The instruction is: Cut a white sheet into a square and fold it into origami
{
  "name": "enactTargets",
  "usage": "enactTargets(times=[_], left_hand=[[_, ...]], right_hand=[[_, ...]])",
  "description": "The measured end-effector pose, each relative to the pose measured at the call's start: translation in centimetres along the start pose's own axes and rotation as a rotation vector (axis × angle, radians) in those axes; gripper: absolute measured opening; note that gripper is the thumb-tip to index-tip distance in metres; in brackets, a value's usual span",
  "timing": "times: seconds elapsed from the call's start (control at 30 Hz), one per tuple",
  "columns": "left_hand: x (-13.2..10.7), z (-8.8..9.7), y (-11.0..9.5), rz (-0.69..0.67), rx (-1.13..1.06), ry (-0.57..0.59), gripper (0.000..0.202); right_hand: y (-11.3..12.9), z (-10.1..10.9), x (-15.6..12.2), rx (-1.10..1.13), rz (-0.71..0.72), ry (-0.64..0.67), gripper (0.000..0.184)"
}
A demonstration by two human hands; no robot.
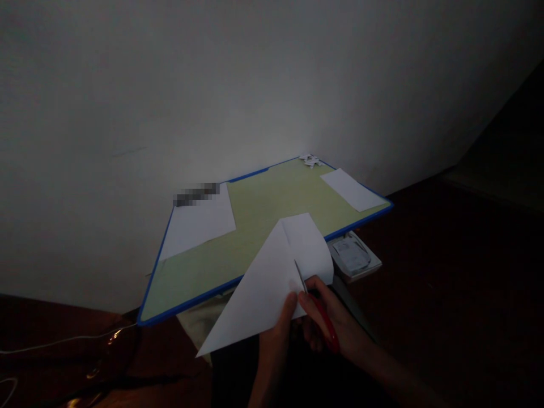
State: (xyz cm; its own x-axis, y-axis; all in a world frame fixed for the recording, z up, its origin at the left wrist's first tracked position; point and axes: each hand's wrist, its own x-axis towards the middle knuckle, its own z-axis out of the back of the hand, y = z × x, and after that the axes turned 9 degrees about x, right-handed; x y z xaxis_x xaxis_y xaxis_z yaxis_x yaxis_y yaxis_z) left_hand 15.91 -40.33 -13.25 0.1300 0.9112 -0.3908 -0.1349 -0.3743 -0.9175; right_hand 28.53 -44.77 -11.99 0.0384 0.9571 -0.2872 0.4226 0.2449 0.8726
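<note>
My left hand [283,323] pinches the lower edge of a folded white sheet of paper [263,283], held up over the near edge of the table. My right hand [335,320] grips red-handled scissors [321,314]. Their blades [301,276] are in the paper, cutting along the fold where a flap curls up to the right. Both hands are closed.
A small green table with a blue rim [191,303] stands against a white wall. On it lie a white sheet at the left [199,221], a smaller sheet at the right [352,190] and paper scraps at the far corner [311,160]. A flat grey object [355,258] lies below the table's right side. White cable at left [63,341].
</note>
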Motion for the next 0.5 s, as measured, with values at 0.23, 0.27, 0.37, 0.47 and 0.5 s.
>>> enactTargets(times=[0.23,0.27,0.37,0.47,0.5], left_hand=[[-0.2,-0.4,0.3,0.012,-0.001,-0.012,0.054],[-0.2,-0.4,0.2,0.003,0.002,-0.013,0.053],[-0.1,-0.3,-0.1,-0.014,0.013,-0.012,0.054],[0.1,-0.2,-0.1,-0.009,0.029,-0.017,0.056],[0.1,-0.2,0.0,-0.007,0.033,-0.02,0.057]], right_hand=[[0.6,0.0,0.0,0.026,0.003,0.007,0.061],[0.8,0.0,0.0,0.016,0.005,0.002,0.061],[1.1,0.2,0.0,-0.002,0.015,0.006,0.061],[0.9,0.5,0.1,-0.004,0.018,0.019,0.06],[0.7,0.6,0.2,-0.002,0.019,0.018,0.059]])
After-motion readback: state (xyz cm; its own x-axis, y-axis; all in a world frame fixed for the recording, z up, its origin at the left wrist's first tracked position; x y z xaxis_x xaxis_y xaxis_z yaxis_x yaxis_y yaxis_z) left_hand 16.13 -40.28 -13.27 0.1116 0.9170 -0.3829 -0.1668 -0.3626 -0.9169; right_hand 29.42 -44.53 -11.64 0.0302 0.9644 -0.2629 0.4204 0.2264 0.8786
